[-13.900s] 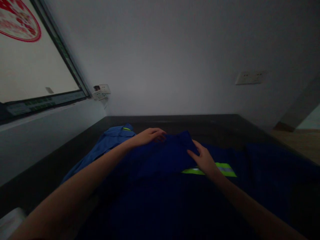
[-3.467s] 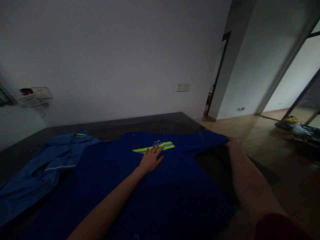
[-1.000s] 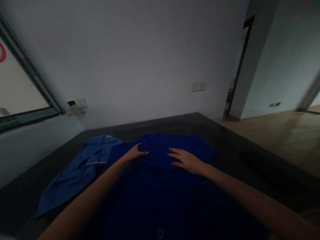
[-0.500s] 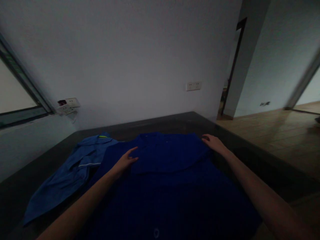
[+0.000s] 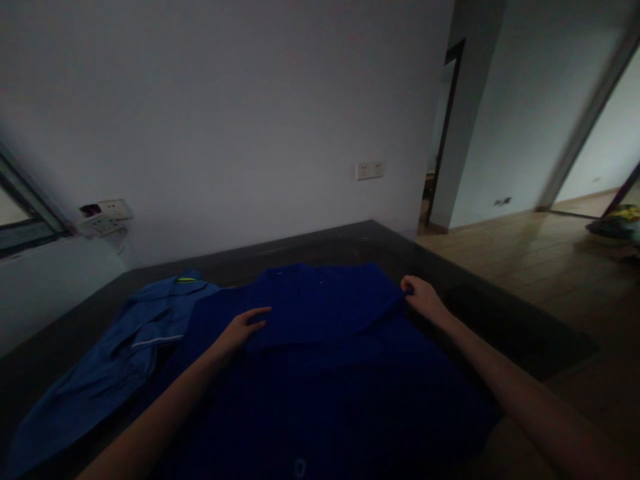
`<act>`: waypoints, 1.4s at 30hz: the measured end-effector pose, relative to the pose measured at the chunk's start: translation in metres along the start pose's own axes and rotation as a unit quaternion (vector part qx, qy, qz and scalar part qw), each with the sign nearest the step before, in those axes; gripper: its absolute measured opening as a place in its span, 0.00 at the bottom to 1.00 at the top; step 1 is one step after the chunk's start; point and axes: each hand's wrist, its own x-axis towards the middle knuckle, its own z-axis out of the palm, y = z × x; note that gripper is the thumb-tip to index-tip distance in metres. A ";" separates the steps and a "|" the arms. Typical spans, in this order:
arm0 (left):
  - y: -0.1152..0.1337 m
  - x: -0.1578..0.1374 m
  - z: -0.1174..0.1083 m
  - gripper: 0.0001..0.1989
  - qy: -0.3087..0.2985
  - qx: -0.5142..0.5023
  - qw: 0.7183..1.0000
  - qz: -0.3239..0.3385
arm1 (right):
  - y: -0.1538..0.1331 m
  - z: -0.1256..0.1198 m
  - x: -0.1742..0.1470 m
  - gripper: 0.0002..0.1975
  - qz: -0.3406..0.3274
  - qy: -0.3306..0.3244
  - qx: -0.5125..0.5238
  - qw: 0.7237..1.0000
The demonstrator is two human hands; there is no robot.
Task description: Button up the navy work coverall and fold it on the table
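A dark blue shirt (image 5: pixel 320 313) lies spread on a dark table, its collar towards the wall and its lower part in deep shadow. My left hand (image 5: pixel 243 328) is over the shirt's left side, with thumb and forefinger apart and nothing between them. At the shirt's right shoulder edge, my right hand (image 5: pixel 420 295) has its fingers closed in a pinch on the cloth. A lighter blue jacket (image 5: pixel 135 340) with a white stripe and a yellow-green mark at the collar lies to the left, partly under the shirt.
The dark tabletop (image 5: pixel 350 243) meets a pale wall (image 5: pixel 250 133) at the back. A double socket (image 5: pixel 370 171) is on the wall, and a power strip (image 5: pixel 105 217) is in the left corner. Wooden floor (image 5: pixel 500 250) runs along the right, with a dark bundle (image 5: pixel 615 227) on it.
My right hand has closed its fingers on the shirt's right edge and moved slightly down. My left hand stays open. The view has turned a little to the right.
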 end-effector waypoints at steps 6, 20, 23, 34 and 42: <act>0.033 -0.004 -0.008 0.24 0.047 -0.058 0.997 0.025 | -0.010 -0.013 -0.012 0.06 0.066 0.051 -0.036 0.996; -0.009 -0.013 -0.050 0.28 0.022 -0.068 0.996 -0.048 | -0.025 0.005 -0.031 0.07 -0.080 -0.051 -0.062 0.994; -0.020 -0.010 -0.054 0.29 0.035 -0.050 0.996 -0.059 | -0.029 0.004 -0.033 0.09 -0.097 -0.071 -0.089 0.989; -0.041 -0.002 -0.060 0.35 0.040 0.064 0.997 -0.027 | -0.021 0.000 -0.033 0.11 0.027 -0.082 -0.037 0.996; -0.040 -0.001 -0.068 0.32 0.064 0.188 0.980 0.013 | -0.019 -0.007 -0.040 0.12 -0.097 -0.125 -0.083 0.984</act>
